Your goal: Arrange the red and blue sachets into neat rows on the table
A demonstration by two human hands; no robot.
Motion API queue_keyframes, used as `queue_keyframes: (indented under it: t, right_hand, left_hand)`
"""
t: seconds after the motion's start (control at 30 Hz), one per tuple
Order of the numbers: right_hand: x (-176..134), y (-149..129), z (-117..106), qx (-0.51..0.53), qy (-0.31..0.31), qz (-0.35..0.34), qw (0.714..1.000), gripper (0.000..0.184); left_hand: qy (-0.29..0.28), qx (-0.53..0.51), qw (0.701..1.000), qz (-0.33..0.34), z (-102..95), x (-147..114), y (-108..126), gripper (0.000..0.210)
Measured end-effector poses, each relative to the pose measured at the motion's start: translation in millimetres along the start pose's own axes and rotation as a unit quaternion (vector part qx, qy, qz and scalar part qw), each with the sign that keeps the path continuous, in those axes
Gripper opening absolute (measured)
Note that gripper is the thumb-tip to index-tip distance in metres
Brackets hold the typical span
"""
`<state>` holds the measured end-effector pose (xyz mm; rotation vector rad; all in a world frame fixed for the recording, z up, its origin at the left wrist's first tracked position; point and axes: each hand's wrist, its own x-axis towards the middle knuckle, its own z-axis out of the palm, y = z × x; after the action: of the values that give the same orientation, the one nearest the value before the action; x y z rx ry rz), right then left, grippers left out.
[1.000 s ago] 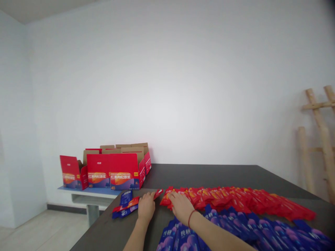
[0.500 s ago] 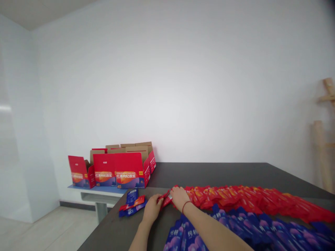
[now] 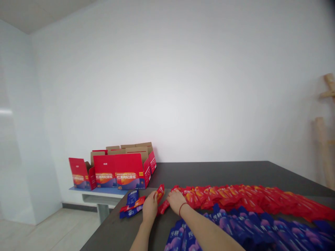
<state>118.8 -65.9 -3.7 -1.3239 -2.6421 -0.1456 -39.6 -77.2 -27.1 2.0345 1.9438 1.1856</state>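
A red pouch [image 3: 160, 191] stands tilted up from the fingers of my left hand [image 3: 150, 206], which is closed on it. Between my hands, low over the dark table, is another red pouch [image 3: 163, 208]; its right end meets the curled fingertips of my right hand [image 3: 176, 202]. That hand wears a thin red band at the wrist and sits at the left end of a long row of overlapping red pouches [image 3: 230, 197]. Nearer to me, partly behind my right forearm, lies a row of blue pouches [image 3: 243, 225].
Left of my left hand, a small pile of blue pouches [image 3: 132, 197] and a red one lies by the table's edge. Several open red cartons [image 3: 131, 170] stand on a lower blue-topped bench [image 3: 110, 191]. A wooden frame [image 3: 324, 150] leans at the far right.
My hands have moved slightly apart. My left hand has turned a red pouch upward and shifted a little left; a second red pouch now shows between the hands.
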Motion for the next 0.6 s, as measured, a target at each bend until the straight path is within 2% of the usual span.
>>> queue_keyframes:
  t: [0.2,0.37,0.47,0.6]
  right_hand:
    - [-16.3,15.1,-14.9,0.067,0.026,-0.001,0.997,0.02]
    - [-46.6,36.9,-23.1,0.195,0.062,0.095,0.974,0.022]
    - [-54.0,41.3,-21.3,0.322,0.07,0.177,0.928,0.029]
    - [-51.8,33.7,-13.6,0.511,0.055,0.246,0.822,0.032]
  left_hand:
    - [0.005,0.021,0.999,-0.039,2.3,4.4,-6.5,0.029]
    - [-0.014,0.028,0.998,-0.058,8.7,3.5,-9.6,0.024]
    - [-0.021,0.028,0.998,-0.058,8.3,1.6,-8.6,0.02]
    - [0.018,-0.002,1.0,-0.011,5.8,0.9,4.7,0.036]
